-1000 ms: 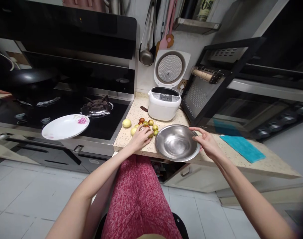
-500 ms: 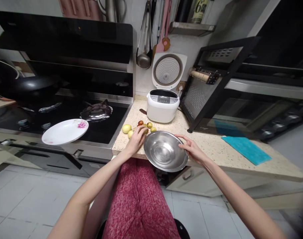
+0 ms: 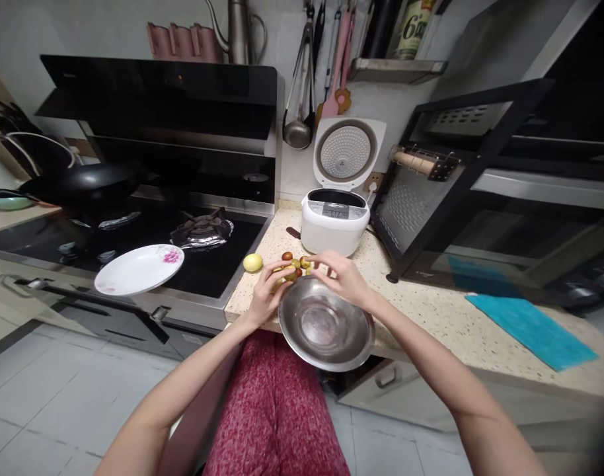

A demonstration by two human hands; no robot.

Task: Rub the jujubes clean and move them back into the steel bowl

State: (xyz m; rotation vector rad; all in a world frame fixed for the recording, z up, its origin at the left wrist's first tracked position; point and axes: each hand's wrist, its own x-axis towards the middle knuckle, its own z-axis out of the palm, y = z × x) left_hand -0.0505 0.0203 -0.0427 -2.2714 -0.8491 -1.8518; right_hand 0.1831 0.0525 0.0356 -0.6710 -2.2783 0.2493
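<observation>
Fruit (image 3: 293,266) could roll off the counter (image 3: 431,304); I see my left hand (image 3: 266,291) cupped over it. My right hand (image 3: 342,277) pinches the bowl (image 3: 326,324) rim, overhanging the edge, so it may tip.

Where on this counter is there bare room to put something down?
Bare counter lies between the steel bowl and the blue cloth. It is crowded where both hands, left hand and right hand, meet the small fruits before the rice cooker.

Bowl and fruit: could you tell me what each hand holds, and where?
Both the left hand and right hand are at the fruit behind the bowl; any hold cannot be told.
</observation>
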